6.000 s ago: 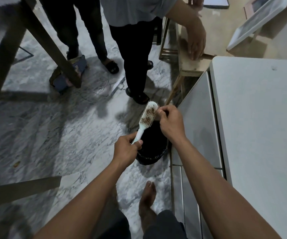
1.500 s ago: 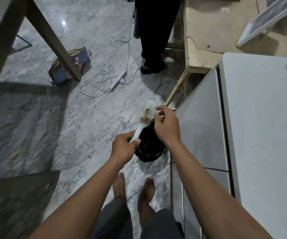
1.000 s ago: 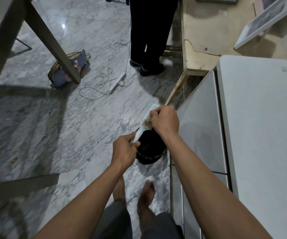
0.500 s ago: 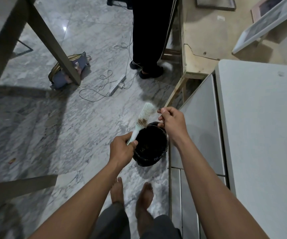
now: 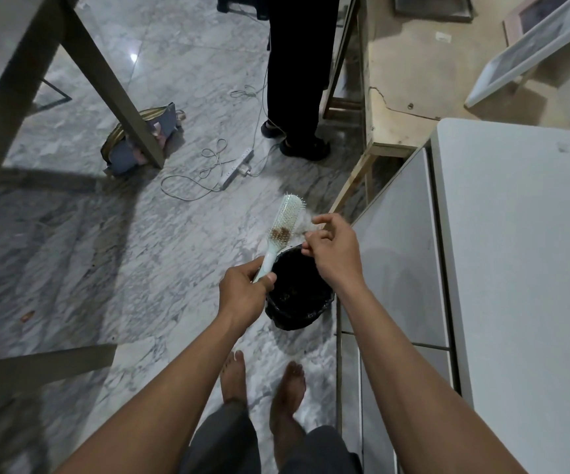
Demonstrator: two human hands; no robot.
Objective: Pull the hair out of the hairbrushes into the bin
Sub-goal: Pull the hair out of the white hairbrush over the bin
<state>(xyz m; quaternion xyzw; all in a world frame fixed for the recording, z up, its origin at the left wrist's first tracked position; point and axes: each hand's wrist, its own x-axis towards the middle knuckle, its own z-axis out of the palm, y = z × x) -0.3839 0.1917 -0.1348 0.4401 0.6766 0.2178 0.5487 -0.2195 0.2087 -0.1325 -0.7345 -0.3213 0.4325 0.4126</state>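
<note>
1. the left hand (image 5: 244, 289) is curled round the handle of a pale hairbrush (image 5: 285, 222), holding it tilted up and away, bristles toward the camera.
2. the right hand (image 5: 331, 251) hovers just right of the brush head, fingers (image 5: 321, 218) half bent and apart; a faint wisp of hair (image 5: 303, 224) hangs between brush and fingertips, but whether they pinch it cannot be told.
3. a brown clump (image 5: 279, 233) sits in the bristles near the neck of the brush; the upper bristles look bare.
4. the black bin (image 5: 307, 316) stands on the floor right below both hands, with brownish strands lying inside it.
5. two bare feet (image 5: 232, 374) stand on the marble floor (image 5: 106, 251) near the bin.
6. to the right, touching the bin, is a grey cabinet side (image 5: 400, 251) under a white table (image 5: 516, 268).
7. farther off, another person's legs in black trousers (image 5: 294, 63) stand beside a wooden bench (image 5: 400, 97); a white power strip (image 5: 237, 169) with looped cable lies on the floor, and a blue bag (image 5: 129, 152) rests behind a slanted metal leg (image 5: 106, 77).
</note>
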